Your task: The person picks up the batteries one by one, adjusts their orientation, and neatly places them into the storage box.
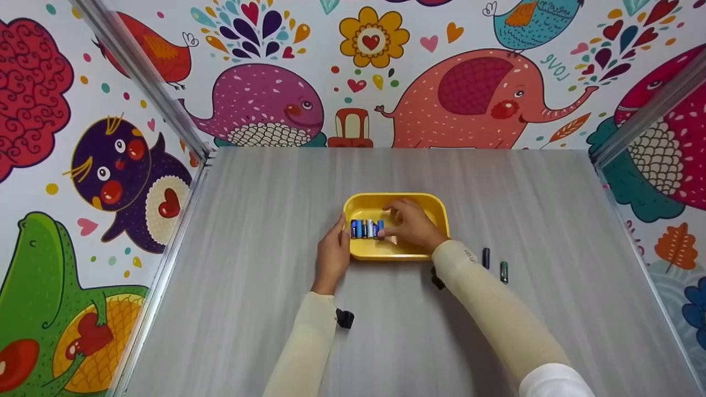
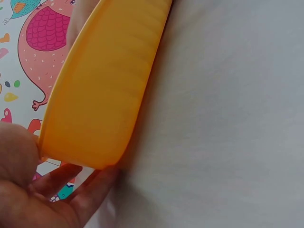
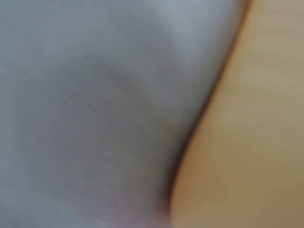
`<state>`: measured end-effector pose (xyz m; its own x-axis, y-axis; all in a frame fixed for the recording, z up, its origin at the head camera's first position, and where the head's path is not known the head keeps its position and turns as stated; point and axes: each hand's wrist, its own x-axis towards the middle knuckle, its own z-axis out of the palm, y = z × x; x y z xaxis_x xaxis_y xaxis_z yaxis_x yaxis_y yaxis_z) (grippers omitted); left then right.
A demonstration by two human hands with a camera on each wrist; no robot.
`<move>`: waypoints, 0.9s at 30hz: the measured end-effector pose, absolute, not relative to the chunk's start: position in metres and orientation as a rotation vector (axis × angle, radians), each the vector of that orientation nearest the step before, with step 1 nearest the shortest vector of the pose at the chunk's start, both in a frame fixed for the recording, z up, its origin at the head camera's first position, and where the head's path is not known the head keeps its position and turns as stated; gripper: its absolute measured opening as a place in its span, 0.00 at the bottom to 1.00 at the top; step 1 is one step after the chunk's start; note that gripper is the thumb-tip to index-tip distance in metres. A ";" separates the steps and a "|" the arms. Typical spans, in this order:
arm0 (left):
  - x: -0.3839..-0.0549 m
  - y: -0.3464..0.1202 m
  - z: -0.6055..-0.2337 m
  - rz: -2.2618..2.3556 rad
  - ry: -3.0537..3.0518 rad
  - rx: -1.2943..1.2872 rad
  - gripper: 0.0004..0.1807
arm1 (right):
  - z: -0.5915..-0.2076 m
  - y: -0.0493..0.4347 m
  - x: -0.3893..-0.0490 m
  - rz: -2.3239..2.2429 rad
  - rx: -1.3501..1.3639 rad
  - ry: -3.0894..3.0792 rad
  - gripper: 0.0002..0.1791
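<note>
A yellow tray (image 1: 394, 257) stands on the table. At its left end my left hand (image 1: 333, 255) holds it; in the left wrist view the thumb is by the rim and the fingers (image 2: 95, 192) lie against the outer wall. Several batteries (image 1: 364, 229), mostly blue, lie side by side in the tray's left part. My right hand (image 1: 415, 225) reaches into the tray, thumb at the rightmost battery (image 1: 380, 225) and the other fingertips spread above it. The right wrist view shows only the tray's blurred outer wall (image 3: 242, 142) and the table, no hand.
Right of the tray, beside the right forearm, a dark blue battery (image 1: 486, 258) and a green battery (image 1: 504, 272) lie on the grey table (image 1: 265, 220). Walls with cartoon animals (image 1: 463, 105) enclose the table at the back and both sides.
</note>
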<state>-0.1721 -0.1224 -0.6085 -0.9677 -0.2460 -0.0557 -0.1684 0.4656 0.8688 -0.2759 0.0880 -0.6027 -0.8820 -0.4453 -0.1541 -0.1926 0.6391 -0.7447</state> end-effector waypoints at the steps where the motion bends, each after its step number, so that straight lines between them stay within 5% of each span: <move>1: -0.172 -0.122 -0.609 -1.542 -2.619 0.367 0.27 | -0.600 0.090 -0.276 -1.126 -0.496 2.528 0.34; 27: -0.173 -0.122 -0.611 -1.576 -2.609 0.385 0.27 | -0.555 0.219 -0.249 -1.325 -0.516 2.844 0.33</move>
